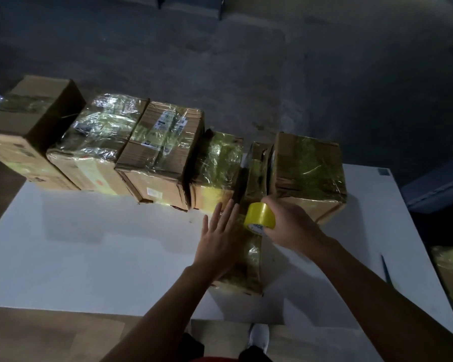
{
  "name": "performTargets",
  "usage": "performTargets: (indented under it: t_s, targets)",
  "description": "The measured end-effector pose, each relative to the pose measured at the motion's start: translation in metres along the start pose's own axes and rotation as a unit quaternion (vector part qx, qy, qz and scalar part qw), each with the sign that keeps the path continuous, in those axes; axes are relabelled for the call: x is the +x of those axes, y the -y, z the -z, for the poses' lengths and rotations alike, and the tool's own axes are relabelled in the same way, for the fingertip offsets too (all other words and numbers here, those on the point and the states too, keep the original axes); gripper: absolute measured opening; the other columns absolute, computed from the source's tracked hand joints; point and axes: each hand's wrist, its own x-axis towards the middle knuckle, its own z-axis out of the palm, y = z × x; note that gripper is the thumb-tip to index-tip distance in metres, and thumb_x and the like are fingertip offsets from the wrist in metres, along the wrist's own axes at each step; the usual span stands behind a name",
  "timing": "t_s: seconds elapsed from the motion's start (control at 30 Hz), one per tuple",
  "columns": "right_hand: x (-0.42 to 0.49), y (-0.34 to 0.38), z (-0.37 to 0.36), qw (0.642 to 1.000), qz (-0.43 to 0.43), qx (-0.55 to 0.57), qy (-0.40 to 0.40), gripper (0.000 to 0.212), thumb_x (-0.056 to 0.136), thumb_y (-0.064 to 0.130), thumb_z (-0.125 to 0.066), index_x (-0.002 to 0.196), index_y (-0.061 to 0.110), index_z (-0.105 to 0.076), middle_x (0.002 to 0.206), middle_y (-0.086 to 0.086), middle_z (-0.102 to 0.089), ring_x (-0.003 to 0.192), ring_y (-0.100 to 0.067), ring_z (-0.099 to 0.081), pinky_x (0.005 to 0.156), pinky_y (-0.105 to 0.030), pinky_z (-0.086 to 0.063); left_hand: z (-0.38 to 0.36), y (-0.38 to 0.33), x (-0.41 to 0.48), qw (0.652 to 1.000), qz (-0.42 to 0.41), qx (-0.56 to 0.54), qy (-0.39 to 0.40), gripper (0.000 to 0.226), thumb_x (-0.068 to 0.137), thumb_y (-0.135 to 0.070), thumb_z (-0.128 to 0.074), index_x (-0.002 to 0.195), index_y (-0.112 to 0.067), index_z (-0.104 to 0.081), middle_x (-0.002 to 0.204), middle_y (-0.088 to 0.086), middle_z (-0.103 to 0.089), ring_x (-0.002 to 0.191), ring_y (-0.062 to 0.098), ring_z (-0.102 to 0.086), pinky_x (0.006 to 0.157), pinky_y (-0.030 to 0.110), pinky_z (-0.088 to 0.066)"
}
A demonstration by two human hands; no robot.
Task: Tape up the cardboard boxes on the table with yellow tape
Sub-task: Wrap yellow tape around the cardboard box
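A narrow cardboard box (249, 267) wrapped in shiny yellow tape lies lengthwise near the table's front edge. My left hand (217, 241) presses flat on its left side, fingers straight. My right hand (288, 226) grips a roll of yellow tape (259, 215) held over the box's far end. Along the back of the white table (89, 257) stands a row of taped cardboard boxes: a large one (309, 176) right behind the roll, a small one (215, 171), and a labelled one (162, 152).
Two more boxes (97, 142) (29, 121) continue the row to the far left, the last overhanging the table edge. A dark pen-like object (386, 267) lies near the right edge. Grey floor lies beyond; my white shoe (258, 335) shows below.
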Motion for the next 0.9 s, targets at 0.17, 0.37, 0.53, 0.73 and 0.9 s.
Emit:
performTargets:
  t_s: [0.17,0.37,0.53,0.73,0.9]
  targets:
    - [-0.011,0.000,0.001,0.999,0.006,0.049,-0.021,0.057,0.075,0.025,-0.074,0.127,0.018,-0.050,0.116,-0.008,-0.061,0.098,-0.028,-0.060,0.071,-0.030,-0.042,-0.014,0.006,0.001,0.998,0.037,-0.043,0.001,0.078,0.099,-0.037,-0.042,0.146,-0.024,0.020,0.157,-0.006,0.019,0.142,0.011,0.027,0.121,0.042,0.002]
    - [-0.022,0.008,0.002,0.998,0.037,0.053,-0.023,0.056,0.073,0.025,-0.070,0.126,0.017,-0.056,0.115,-0.005,-0.065,0.099,-0.024,-0.062,0.076,-0.027,-0.046,-0.015,0.007,0.004,0.997,0.068,-0.042,-0.007,0.088,0.096,-0.021,-0.048,0.144,-0.025,0.026,0.154,-0.009,0.021,0.140,0.007,0.028,0.122,0.044,-0.003]
    - [-0.042,-0.031,0.011,1.000,-0.010,0.013,0.007,0.057,0.074,0.027,-0.077,0.127,0.024,-0.057,0.112,-0.003,-0.067,0.099,-0.027,-0.064,0.077,-0.028,-0.047,-0.015,0.008,0.006,0.999,0.049,-0.003,0.023,0.080,0.099,-0.030,-0.040,0.143,-0.025,0.027,0.156,-0.005,0.022,0.134,0.008,0.038,0.118,0.040,0.006]
    - [-0.042,-0.047,-0.011,0.998,-0.045,-0.022,0.026,0.057,0.078,0.041,-0.073,0.130,0.026,-0.052,0.112,0.000,-0.065,0.101,-0.024,-0.061,0.077,-0.025,-0.039,-0.012,0.009,0.004,0.999,-0.031,0.026,0.018,0.080,0.092,-0.024,-0.048,0.149,-0.036,0.008,0.158,-0.001,0.015,0.142,0.022,0.027,0.117,0.049,0.003]
    - [-0.050,-0.059,-0.031,0.995,-0.078,-0.031,0.060,0.054,0.080,0.044,-0.069,0.127,0.027,-0.049,0.116,0.002,-0.062,0.101,-0.022,-0.059,0.077,-0.026,-0.040,-0.012,0.010,0.004,0.988,-0.114,0.088,0.051,0.084,0.088,-0.027,-0.062,0.149,-0.033,-0.005,0.159,-0.004,0.004,0.143,0.031,0.019,0.116,0.056,0.005]
